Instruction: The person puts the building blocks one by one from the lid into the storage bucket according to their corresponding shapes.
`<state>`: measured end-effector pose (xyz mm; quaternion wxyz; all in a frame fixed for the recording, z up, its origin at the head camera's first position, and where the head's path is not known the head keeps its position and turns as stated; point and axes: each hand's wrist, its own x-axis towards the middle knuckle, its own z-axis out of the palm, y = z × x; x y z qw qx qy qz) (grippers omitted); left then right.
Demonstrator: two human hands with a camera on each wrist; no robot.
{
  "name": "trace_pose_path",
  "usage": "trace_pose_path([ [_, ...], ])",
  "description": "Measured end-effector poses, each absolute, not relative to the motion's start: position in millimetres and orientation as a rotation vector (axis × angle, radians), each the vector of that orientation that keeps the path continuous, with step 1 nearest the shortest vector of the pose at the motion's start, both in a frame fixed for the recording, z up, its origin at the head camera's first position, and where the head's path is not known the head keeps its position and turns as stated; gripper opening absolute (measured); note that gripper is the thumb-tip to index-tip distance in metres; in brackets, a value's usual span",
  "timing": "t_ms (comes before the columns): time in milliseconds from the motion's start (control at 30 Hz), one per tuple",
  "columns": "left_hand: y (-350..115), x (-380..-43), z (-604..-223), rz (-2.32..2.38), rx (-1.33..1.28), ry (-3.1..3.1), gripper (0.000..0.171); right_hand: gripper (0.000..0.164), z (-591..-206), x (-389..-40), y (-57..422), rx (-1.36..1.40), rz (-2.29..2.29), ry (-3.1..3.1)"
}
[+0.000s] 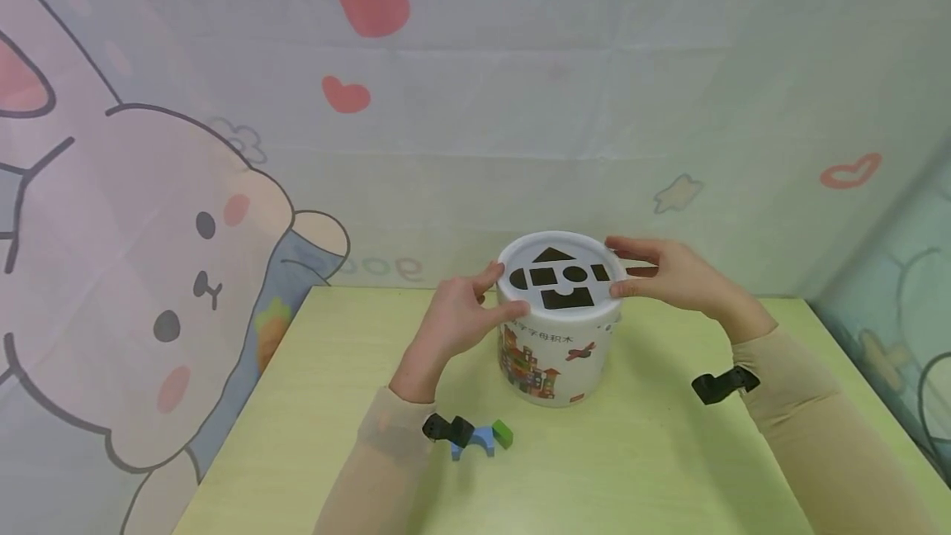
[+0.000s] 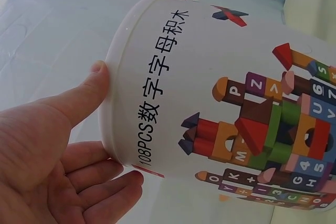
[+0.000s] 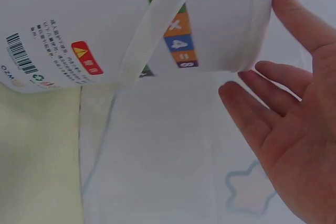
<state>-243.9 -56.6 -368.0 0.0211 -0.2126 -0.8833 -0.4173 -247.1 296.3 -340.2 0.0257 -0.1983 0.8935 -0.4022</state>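
A white round bucket printed with colourful building blocks stands on the table. Its white lid lies on top and has several dark shaped cutouts, among them a triangle, a circle and an arch. My left hand holds the lid's left edge, thumb at the front of the rim and fingers farther back. On the opposite side my right hand holds the rim between thumb and fingers. In the left wrist view the thumb presses the lid's edge. The bucket's inside is hidden.
A blue arch block and a green block lie on the light-yellow table in front of the bucket, near my left wrist. A pale strap handle runs along the bucket's side. Behind hangs a printed curtain.
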Motion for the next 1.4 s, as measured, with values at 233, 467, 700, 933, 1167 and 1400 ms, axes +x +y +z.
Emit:
trace_pose_path([
  [233, -60.3, -242.2, -370.5, -1.327, -0.646, -2.744, 0.08, 0.091, -348.7, -246.8, 298.2, -0.608, -1.359, 2.62],
  [467, -60.2, -243.1, -370.3, -1.303, -0.661, -2.745, 0.081, 0.092, -347.8, -244.5, 297.8, -0.624, -1.348, 2.589],
  [700, -66.5, -249.4, -370.6, -1.211, -0.806, -2.711, 0.081, 0.091, -335.0, -243.2, 293.9, -0.632, -1.22, 2.622],
  [933, -101.4, -252.0, -378.8, -1.357, -0.929, -2.542, 0.057, 0.092, -326.1, -242.2, 288.7, -0.579, -1.133, 2.636],
  [1167, -158.5, -242.4, -405.2, -1.303, -0.871, -2.562, 0.018, 0.094, -323.0, -238.3, 283.3, -0.564, -1.116, 2.62],
  [1400, -201.1, -225.3, -448.4, -1.307, -1.081, -2.829, 0.022, 0.093, -323.8, -238.2, 283.2, -0.581, -1.139, 2.609],
])
